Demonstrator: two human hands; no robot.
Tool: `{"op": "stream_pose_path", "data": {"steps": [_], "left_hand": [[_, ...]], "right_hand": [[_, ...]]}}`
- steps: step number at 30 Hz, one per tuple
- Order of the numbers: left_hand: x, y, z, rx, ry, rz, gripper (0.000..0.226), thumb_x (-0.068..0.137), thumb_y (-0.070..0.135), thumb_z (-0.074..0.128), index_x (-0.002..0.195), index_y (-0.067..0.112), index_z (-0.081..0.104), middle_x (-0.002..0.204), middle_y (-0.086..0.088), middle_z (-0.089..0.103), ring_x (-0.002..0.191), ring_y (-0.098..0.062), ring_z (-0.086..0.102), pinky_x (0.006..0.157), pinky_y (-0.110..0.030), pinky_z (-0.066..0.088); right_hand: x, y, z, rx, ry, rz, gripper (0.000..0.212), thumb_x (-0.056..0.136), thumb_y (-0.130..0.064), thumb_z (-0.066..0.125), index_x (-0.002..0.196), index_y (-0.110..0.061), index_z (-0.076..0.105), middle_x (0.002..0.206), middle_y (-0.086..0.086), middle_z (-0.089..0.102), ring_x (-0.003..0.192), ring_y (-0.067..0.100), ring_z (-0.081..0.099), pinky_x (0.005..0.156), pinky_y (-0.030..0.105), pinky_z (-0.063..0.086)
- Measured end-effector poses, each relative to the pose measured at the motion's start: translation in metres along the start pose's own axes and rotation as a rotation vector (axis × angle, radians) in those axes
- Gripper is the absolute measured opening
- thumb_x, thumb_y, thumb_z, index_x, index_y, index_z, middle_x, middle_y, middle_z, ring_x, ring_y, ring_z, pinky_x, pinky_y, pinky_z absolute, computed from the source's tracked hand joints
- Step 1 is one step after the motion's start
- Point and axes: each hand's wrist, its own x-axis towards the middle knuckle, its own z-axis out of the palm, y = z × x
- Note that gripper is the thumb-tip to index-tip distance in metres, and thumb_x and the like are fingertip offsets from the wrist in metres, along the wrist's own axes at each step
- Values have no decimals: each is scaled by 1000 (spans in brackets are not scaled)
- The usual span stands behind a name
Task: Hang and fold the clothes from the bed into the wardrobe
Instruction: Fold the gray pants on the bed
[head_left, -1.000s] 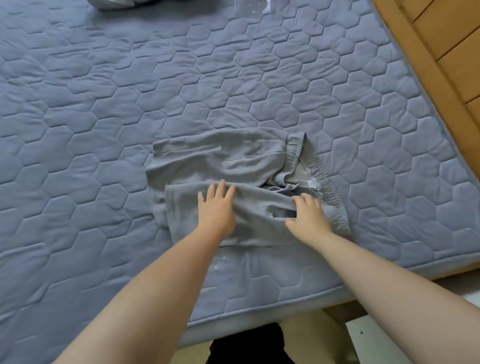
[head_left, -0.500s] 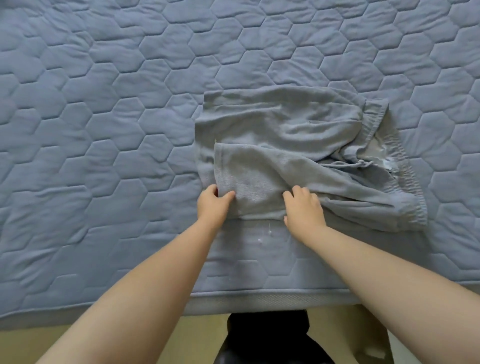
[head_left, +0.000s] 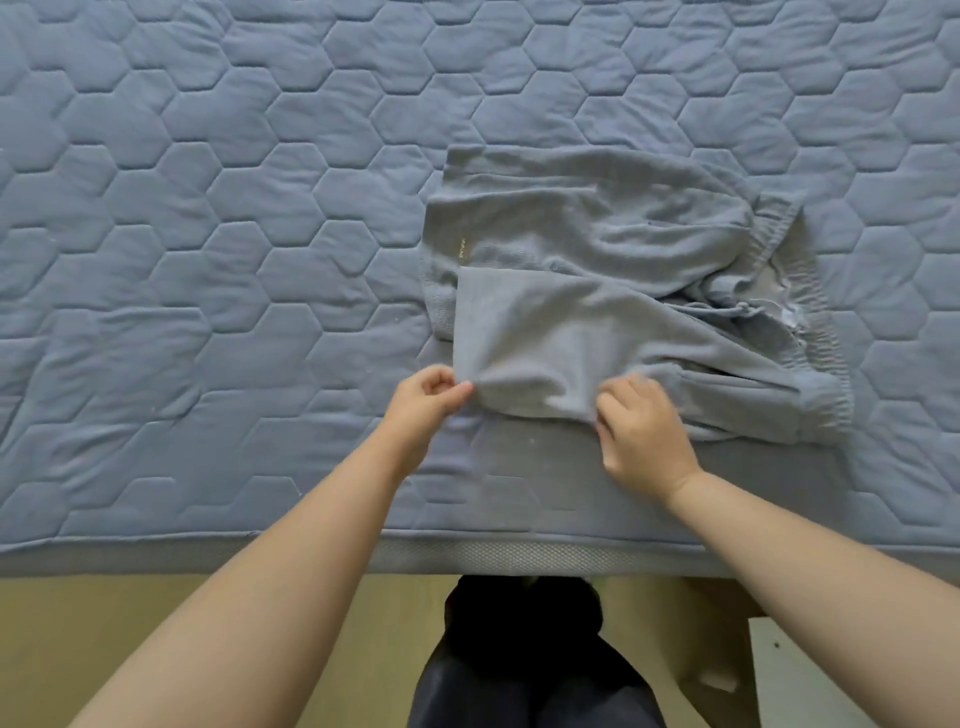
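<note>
A grey garment (head_left: 597, 249) lies folded on the blue quilted bed cover (head_left: 208, 234), right of the frame's centre and close to the near edge of the bed. Its gathered elastic waistband (head_left: 821, 322) curves down the right side of the bundle, with a thin drawstring (head_left: 737, 310) showing just inside it. A small label (head_left: 463, 248) sits at the garment's left edge. A flap of the cloth is folded over the lower half of the pile, so its straight left edge lies just inside the layer beneath.

The left hand (head_left: 423, 400), at lower centre, pinches the lower left corner of that flap between thumb and curled fingers. The right hand (head_left: 641, 431), a little to the right of it, grips the flap's lower edge, its fingers bent over the cloth and its knuckles facing the camera. The cloth between the two hands is lifted slightly into a soft ridge.

Both bare forearms reach in from the bottom corners of the frame. Below the bed's pale mesh side band (head_left: 493, 558) there is yellowish floor (head_left: 156, 623), the person's dark trousers (head_left: 519, 649) at bottom centre, and a white surface (head_left: 810, 675) in the lower right corner.
</note>
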Motion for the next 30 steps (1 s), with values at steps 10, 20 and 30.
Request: {"op": "stream_pose_path", "data": {"steps": [10,20,30], "left_hand": [[-22,-55,-4,375,47,-167,18,86,3,57,90,17,67,99,-5,67,91,-17,58,74,-24,45],[-14,-58,49,209,216,-366,58,80,10,74,128,3,43,125,-9,54,116,-30,54,97,-36,45],[-63,-67,-12,-30,-10,-585,13,87,4,54,98,9,56,86,-6,57,71,-18,56,58,-26,48]], "right_hand": [[-40,1,19,-29,-152,44,20,69,-13,75,74,-8,56,78,8,54,71,28,51,60,38,45],[-22,-2,33,-340,-377,128,10,76,-7,69,86,-9,68,92,11,60,91,31,56,81,40,43],[-59,-9,28,-297,-400,6,36,67,-16,73,101,-13,60,96,9,60,90,29,57,79,40,44]]}}
